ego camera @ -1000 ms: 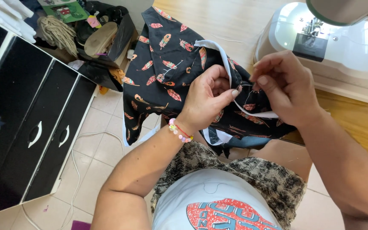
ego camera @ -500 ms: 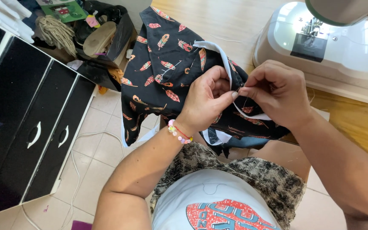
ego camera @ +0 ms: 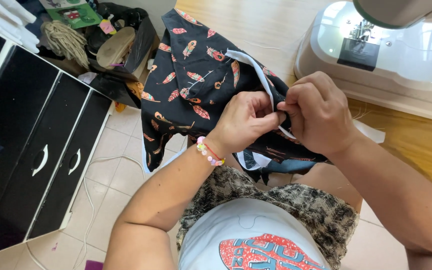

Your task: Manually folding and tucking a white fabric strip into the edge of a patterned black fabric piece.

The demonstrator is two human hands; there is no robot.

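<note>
Nearest the camera, over the lap, the 2 hands meet at the edge of a black feather-print garment. The left hand, with a beaded bracelet at its wrist, is curled tight, its fingertips pressed together on a fold of the cloth beside the white trim that runs along the garment's edge. The right hand is likewise closed, thumb and forefinger pinching the same seam just where the left hand grips, so the 2 hands touch. What exactly lies between the fingertips, a thread or only cloth, is too small to tell.

The step in hand looks like fine work on the seam: picking at or folding the trimmed edge while holding it taut. The next move probably calls for a steady pinch and a small, careful pull along the trim without letting the fold slip.

The garment drapes from the wooden worktop down over the knees. Beyond the hands stands a white sewing machine. To the left, across the tiled floor, is a black drawer cabinet.
</note>
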